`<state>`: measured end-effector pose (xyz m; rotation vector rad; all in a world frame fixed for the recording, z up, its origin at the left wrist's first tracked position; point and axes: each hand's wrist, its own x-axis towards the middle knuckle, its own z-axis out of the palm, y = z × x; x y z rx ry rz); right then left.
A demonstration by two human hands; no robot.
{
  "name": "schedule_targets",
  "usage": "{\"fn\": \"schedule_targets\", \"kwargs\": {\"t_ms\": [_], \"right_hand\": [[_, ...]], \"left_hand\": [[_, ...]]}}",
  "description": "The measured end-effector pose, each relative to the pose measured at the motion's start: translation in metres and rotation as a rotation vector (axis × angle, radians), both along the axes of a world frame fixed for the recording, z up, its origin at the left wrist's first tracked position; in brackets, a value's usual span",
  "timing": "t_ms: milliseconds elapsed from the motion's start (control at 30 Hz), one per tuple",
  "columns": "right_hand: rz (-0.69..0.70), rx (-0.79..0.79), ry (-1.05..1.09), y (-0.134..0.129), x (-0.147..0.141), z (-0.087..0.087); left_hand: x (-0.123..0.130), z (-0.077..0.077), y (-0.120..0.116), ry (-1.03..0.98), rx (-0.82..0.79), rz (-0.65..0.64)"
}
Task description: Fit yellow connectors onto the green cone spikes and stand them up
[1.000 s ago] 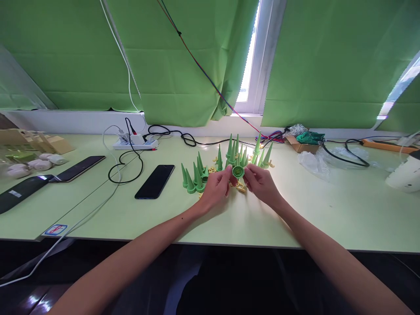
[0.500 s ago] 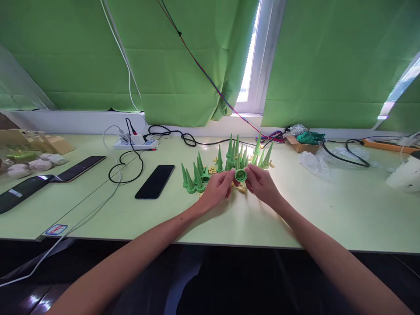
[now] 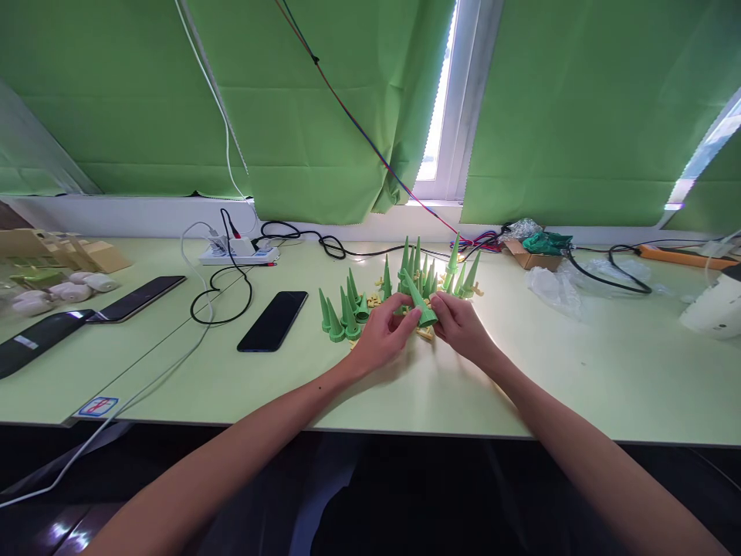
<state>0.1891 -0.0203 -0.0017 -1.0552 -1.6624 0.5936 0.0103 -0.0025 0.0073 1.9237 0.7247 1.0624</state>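
A green cone (image 3: 420, 303) is held between my two hands, tilted with its tip up and to the left and its wide base toward me. My left hand (image 3: 384, 330) grips it from the left with thumb and fingers. On the right, my right hand (image 3: 457, 323) is closed at the cone's base; whether it also pinches a small part is hidden. Several green cones stand upright on the table behind and to the left, such as one cone (image 3: 335, 323). Small yellow pieces (image 3: 425, 334) lie among them and under my hands.
A black phone (image 3: 273, 321) lies left of the cones, with a white power strip (image 3: 239, 255) and cables behind it. Two more dark devices lie farther left. A small cardboard box (image 3: 531, 255) and clear plastic bag (image 3: 554, 289) are at the right, a white object (image 3: 716, 307) beyond.
The held cone has turned from showing its hollow base to showing its side, tip up and left. My left fingers have opened a little and shifted around it.
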Motion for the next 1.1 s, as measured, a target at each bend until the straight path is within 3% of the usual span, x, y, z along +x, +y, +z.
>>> {"fn": "schedule_targets", "kwargs": {"t_ms": [567, 1100], "right_hand": [[0.044, -0.007, -0.026, -0.0026, -0.0060, 0.0031], [0.035, -0.010, -0.025, -0.0017, -0.0073, 0.0033]], "left_hand": [[-0.0019, -0.0042, 0.0035, -0.042, 0.089, -0.006], [-0.0027, 0.0011, 0.0031, -0.015, 0.162, 0.029]]}}
